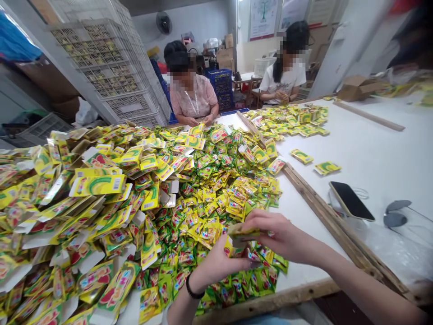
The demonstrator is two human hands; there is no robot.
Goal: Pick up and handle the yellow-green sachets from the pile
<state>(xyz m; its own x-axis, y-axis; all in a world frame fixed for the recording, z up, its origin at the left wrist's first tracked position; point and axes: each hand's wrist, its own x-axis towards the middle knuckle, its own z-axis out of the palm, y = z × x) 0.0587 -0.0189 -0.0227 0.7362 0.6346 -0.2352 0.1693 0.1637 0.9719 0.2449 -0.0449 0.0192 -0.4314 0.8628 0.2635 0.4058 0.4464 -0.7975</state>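
Note:
My left hand [221, 264], with a black band at the wrist, is closed round a small yellow carton [229, 247]. My right hand [279, 232] comes in from the right and pinches a yellowish packet [248, 234] at the top of that carton; fingers partly hide both items. Whether the packet is inside the carton's opening, I cannot tell. Beneath both hands spreads a heap of small green and yellow sachets [203, 216]. To the left rises a big pile of flat, unfilled-looking yellow and green cartons [98, 185] with fruit pictures.
Wooden strips [318, 205] divide the white table [372, 149]. Right of them lie a phone [352, 201] and sunglasses [395, 220]. Finished-looking cartons [301, 122] lie at the back. Two people sit across the table, their hands on small items. White crates [118, 76] stand stacked behind.

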